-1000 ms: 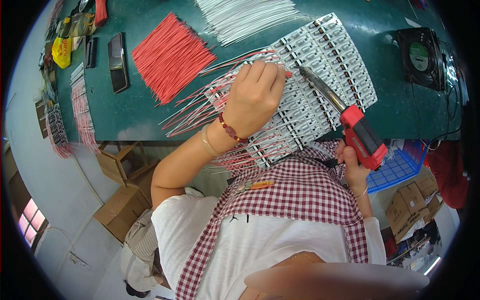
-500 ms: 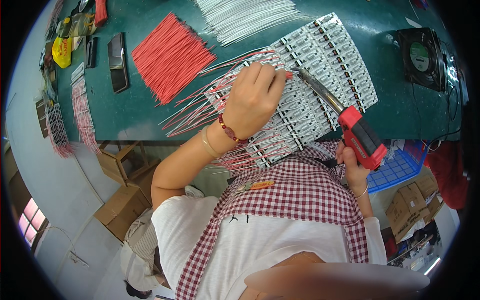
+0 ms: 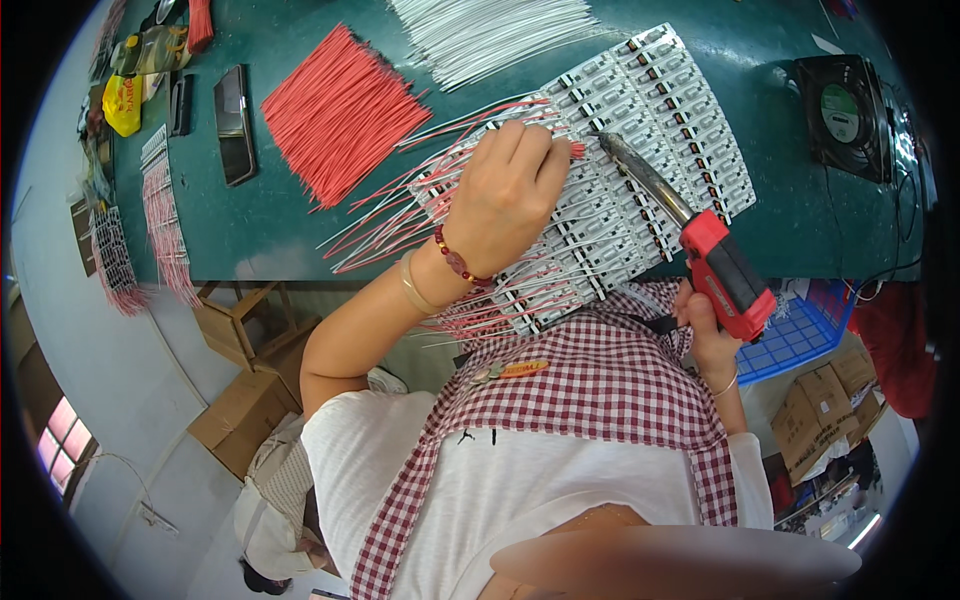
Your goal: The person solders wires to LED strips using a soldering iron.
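My left hand (image 3: 512, 185) is closed in a pinch over the circuit board panel (image 3: 680, 95), holding red wires (image 3: 577, 150) whose ends stick out beside the fingertips. A red-and-black soldering iron (image 3: 728, 275) is in my right hand (image 3: 708, 330), which grips its handle from below. The iron's metal tip points up and left over the panel, a little to the right of the red wire ends. Rows of white and red wires (image 3: 370, 235) hang off the panel's left side, partly hidden under my left hand and forearm.
Cut red wires (image 3: 345, 115) and white wires (image 3: 490, 35) lie in piles on the green table (image 3: 280, 240). A phone (image 3: 235, 125) lies to the left, beside wired strips (image 3: 165, 210). A fan (image 3: 843, 115) stands at right, above a blue basket (image 3: 800, 335).
The soldering iron has shifted slightly to the right, so its tip is farther from the red wire ends. My left hand has hardly moved.
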Available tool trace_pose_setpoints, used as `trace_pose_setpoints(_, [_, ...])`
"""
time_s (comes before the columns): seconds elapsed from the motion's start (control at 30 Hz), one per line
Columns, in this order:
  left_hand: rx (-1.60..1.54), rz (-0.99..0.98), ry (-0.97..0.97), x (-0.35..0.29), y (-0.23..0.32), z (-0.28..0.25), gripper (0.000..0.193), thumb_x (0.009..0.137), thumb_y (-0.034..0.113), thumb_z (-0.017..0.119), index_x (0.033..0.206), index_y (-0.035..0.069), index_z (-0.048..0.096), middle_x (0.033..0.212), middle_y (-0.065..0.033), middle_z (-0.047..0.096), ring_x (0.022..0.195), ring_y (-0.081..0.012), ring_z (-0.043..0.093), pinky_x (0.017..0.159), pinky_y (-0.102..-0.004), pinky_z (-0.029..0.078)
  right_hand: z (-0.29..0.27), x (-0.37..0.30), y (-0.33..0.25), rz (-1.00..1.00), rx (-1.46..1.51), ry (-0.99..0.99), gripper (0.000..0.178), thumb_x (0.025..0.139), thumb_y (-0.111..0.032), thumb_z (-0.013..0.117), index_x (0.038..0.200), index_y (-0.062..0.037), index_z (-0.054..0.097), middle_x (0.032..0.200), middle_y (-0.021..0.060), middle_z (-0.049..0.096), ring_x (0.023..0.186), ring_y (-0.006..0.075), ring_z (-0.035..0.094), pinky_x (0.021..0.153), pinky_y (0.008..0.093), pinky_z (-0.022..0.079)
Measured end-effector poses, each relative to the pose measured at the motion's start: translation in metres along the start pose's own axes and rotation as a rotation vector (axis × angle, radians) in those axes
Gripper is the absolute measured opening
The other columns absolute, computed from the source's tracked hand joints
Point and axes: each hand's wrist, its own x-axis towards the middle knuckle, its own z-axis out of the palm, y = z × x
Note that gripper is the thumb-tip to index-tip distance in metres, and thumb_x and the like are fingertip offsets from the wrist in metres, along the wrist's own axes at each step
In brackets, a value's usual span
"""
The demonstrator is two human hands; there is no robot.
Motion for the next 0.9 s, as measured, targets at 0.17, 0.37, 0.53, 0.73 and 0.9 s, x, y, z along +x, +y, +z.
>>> trace_pose_setpoints(0.17, [0.038, -0.004, -0.031, 0.002, 0.000, 0.000, 0.024, 0.071, 0.000, 0.060, 0.095, 0.001, 0.064, 0.080, -0.0075, 0.050, 0.074, -0.0229, 0.051, 0.066, -0.0334, 0.043, -0.004, -0.003, 0.004, -0.030, -0.051, 0.004, 0.045, 0.094, -0.025, 0.061, 0.127, 0.0038, 0.051, 0.080, 0.0067, 0.060, 0.058, 0.0087, 0.050, 0.055, 0.0224, 0.043])
trace_pose_setpoints(0.37, [0.049, 0.001, -0.008, 0.003, -0.001, -0.001, 0.024, 0.071, 0.001, 0.061, 0.095, 0.001, 0.065, 0.080, -0.0069, 0.050, 0.074, -0.0227, 0.051, 0.066, -0.0333, 0.042, -0.003, -0.004, 0.000, 0.012, 0.045, 0.037, 0.048, 0.094, -0.029, 0.062, 0.126, 0.0038, 0.051, 0.077, 0.0063, 0.059, 0.056, 0.0088, 0.049, 0.053, 0.0232, 0.042])
trace_pose_setpoints(0.53, [-0.050, 0.012, 0.035, -0.007, 0.008, 0.003, 0.031, 0.068, -0.002, 0.061, 0.099, 0.000, 0.067, 0.078, -0.0066, 0.050, 0.071, -0.0217, 0.048, 0.063, -0.0337, 0.041, -0.005, -0.012, 0.010, -0.019, 0.006, 0.001, 0.047, 0.093, -0.030, 0.062, 0.125, 0.0039, 0.050, 0.075, 0.0063, 0.057, 0.056, 0.0093, 0.049, 0.053, 0.0237, 0.042])
trace_pose_setpoints(0.73, [-0.036, -0.028, 0.006, -0.007, 0.010, 0.004, 0.030, 0.069, -0.002, 0.062, 0.098, 0.000, 0.068, 0.078, -0.0066, 0.049, 0.071, -0.0216, 0.048, 0.064, -0.0332, 0.042, -0.013, -0.021, 0.019, 0.118, 0.118, -0.050, 0.031, 0.091, -0.011, 0.064, 0.119, 0.0015, 0.059, 0.103, 0.0078, 0.066, 0.092, 0.0163, 0.062, 0.080, 0.0297, 0.049])
trace_pose_setpoints(0.9, [-0.043, -0.049, -0.001, -0.005, 0.011, 0.004, 0.028, 0.070, -0.002, 0.062, 0.097, -0.001, 0.068, 0.077, -0.0067, 0.047, 0.071, -0.0218, 0.048, 0.065, -0.0337, 0.042, -0.014, -0.018, 0.027, 0.116, 0.008, -0.054, 0.026, 0.087, -0.012, 0.068, 0.110, 0.0010, 0.065, 0.101, 0.0105, 0.067, 0.087, 0.0197, 0.065, 0.075, 0.0300, 0.051])
